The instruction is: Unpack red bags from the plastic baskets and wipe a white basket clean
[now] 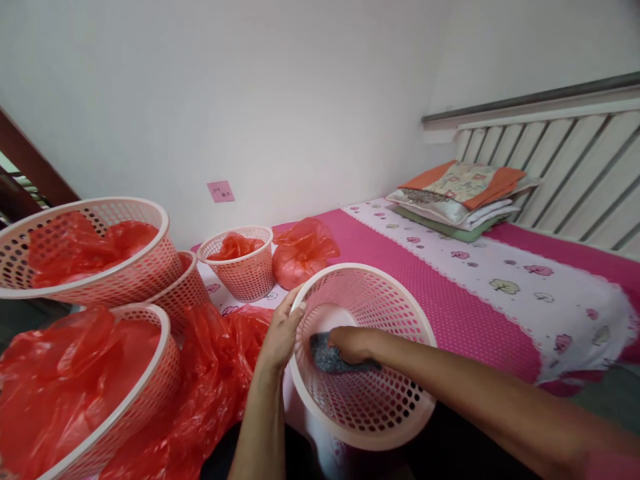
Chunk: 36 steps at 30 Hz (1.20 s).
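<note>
A pink perforated plastic basket [425, 327] lies tilted before me, its mouth facing me. My left hand [284, 330] grips the left side of its rim, thumb over the edge and the other fingers hidden behind the wall. Deep inside the basket, my right hand [349, 343] is closed on a grey cloth [334, 360], pressed against the inner wall near the bottom. The fingertips of that hand are partly hidden by the cloth and the hand itself.
Pink baskets with red plastic bags [235, 247] stand at left, including a large basket [165, 220] and a front basket [167, 327]. A tied red bag [305, 257] sits by the wall. Folded cushions [465, 187] lie on the bed [400, 293] beside a white radiator [555, 180].
</note>
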### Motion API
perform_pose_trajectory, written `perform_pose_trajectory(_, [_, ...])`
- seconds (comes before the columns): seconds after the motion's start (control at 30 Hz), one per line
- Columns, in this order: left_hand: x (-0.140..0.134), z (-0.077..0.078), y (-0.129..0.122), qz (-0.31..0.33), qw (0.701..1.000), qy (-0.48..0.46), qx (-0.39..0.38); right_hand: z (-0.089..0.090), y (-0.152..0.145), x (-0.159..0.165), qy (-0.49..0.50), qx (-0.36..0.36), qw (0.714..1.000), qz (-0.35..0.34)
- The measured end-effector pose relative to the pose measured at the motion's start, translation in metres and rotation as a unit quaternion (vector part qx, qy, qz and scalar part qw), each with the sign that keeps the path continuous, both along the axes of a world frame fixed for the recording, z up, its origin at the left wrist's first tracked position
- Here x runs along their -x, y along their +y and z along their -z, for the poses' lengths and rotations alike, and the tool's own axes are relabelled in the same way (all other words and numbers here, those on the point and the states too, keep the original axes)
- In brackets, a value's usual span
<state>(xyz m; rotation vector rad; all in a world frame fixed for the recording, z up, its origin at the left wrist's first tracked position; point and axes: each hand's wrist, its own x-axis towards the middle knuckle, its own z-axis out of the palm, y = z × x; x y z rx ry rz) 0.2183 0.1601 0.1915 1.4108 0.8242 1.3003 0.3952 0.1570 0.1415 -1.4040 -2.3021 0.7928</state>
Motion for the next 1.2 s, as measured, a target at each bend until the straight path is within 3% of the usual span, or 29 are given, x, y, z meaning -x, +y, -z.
perform_pose_trajectory(0.1, [0.001, 0.0, 0.001, 0.0, 1.0, 0.004, -0.002, -0.015, -0.02, -0.018, -0.016, 0.055, 0.998, -0.021])
perform_pose_trajectory(0.23, [0.002, -0.001, -0.001, 0.003, 1.0, 0.013, -0.01, -0.022, -0.076, -0.024, 0.17, 0.034, 0.983, 0.06])
perform_pose_trajectory(0.3, [0.002, -0.001, -0.002, -0.005, 1.0, 0.014, 0.0, -0.011, -0.105, -0.018, 0.257, -0.029, 0.963, 0.071])
perform_pose_trajectory(0.37, [0.003, -0.001, -0.002, -0.014, 1.0, 0.015, 0.01, 0.008, -0.127, -0.008, 0.281, -0.144, 0.948, 0.05])
perform_pose_trajectory(0.43, [0.003, -0.001, 0.0, -0.017, 1.0, 0.013, 0.014, 0.03, -0.139, 0.004, 0.218, -0.273, 0.937, 0.003])
perform_pose_trajectory(0.5, [0.004, 0.001, 0.002, -0.017, 1.0, 0.009, 0.014, 0.051, -0.141, 0.015, 0.109, -0.391, 0.914, 0.002])
perform_pose_trajectory(0.63, [0.009, 0.006, 0.006, -0.026, 1.0, 0.003, 0.011, 0.073, -0.136, 0.031, 0.003, -0.529, 0.848, 0.042])
perform_pose_trajectory(0.73, [0.013, 0.009, 0.007, -0.027, 1.0, 0.011, 0.004, 0.075, -0.136, 0.034, -0.001, -0.546, 0.836, 0.057])
perform_pose_trajectory(1.03, [0.01, 0.006, 0.005, -0.039, 0.999, 0.008, 0.006, 0.065, -0.135, 0.029, -0.002, -0.526, 0.849, 0.057])
perform_pose_trajectory(1.2, [0.008, 0.006, 0.009, -0.056, 0.998, -0.004, 0.006, 0.053, -0.137, 0.019, -0.014, -0.512, 0.859, 0.024])
